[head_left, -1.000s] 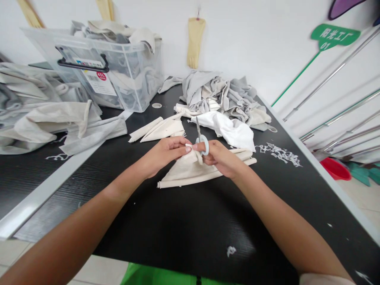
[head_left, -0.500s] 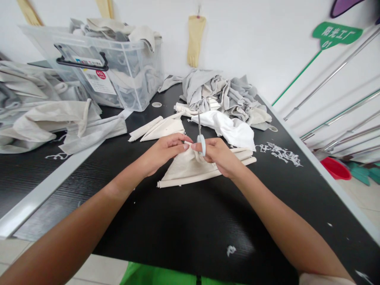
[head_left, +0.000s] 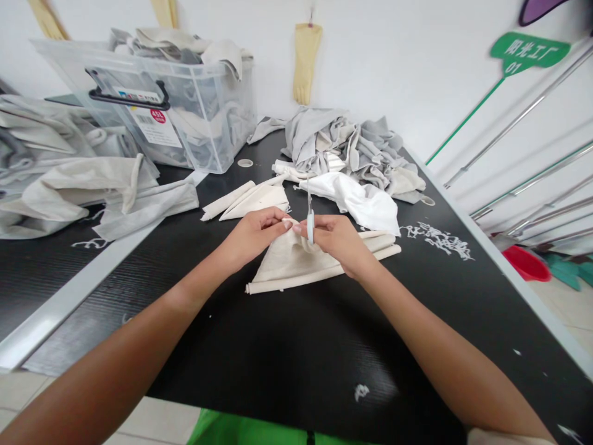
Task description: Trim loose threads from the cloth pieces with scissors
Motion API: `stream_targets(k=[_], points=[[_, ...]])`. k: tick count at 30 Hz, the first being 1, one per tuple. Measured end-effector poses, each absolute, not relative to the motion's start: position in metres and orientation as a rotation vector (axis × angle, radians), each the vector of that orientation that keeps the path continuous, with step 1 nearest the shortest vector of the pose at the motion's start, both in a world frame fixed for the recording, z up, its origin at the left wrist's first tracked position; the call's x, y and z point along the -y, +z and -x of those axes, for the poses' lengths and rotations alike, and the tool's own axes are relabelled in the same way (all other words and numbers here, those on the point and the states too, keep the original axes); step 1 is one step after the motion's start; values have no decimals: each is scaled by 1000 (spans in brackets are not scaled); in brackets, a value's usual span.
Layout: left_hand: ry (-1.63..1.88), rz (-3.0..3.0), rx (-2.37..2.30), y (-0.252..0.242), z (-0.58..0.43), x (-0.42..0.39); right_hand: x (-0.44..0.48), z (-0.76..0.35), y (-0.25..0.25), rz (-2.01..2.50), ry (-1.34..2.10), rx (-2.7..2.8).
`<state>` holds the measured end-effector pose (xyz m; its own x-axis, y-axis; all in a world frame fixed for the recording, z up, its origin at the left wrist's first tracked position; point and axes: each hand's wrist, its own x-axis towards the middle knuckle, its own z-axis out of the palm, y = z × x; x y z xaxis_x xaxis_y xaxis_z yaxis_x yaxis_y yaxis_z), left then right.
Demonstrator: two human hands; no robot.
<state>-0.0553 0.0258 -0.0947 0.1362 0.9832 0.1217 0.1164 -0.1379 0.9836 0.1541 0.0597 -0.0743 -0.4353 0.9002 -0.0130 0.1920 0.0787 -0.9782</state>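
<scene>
Change noted: over the last second the scissors (head_left: 310, 226) in the right hand (head_left: 340, 242) have turned. The pale handle loop, which showed its open face, now stands almost edge-on, with the blades pointing up beyond the fingers. The left hand (head_left: 254, 237) has shifted slightly leftward with the pinched edge of the cream cloth (head_left: 296, 262). Judged effect on the work: a minor regrip at the same part of the cloth. No cut can be confirmed; the blades appear clear of the material.

Finger state: the left thumb and fingers are narrowed in a pinch on the raised edge. The right fingers are closed about the scissors' handle, their tips also meeting the cloth just beside the left thumb. Whether the blades are parted cannot be told.

Condition and location: the cream cloth runs from the fingertips down toward the wearer, resting on the tabletop (head_left: 278, 352). It is matte and creased, gathered at the pinch and flaring out below. Its near border forms a rolled or folded band, extending from left of the fingertips to beyond the right wrist. A white cloth (head_left: 356, 199) lies just past the right fingers.
</scene>
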Motion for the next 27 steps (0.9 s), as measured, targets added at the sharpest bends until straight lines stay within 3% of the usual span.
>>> stream_targets(k=[4,14,27], points=[[1145,-1430,-1137,-95,56,-25,-59,-152,-80,1088,1292,1704],[1034,-1218,-1061,-100,56,-26,-67,-152,-87,997,1849,1369],[1059,-954,-925,-132,56,-83,-109,-139,-121,991,1723,1413]])
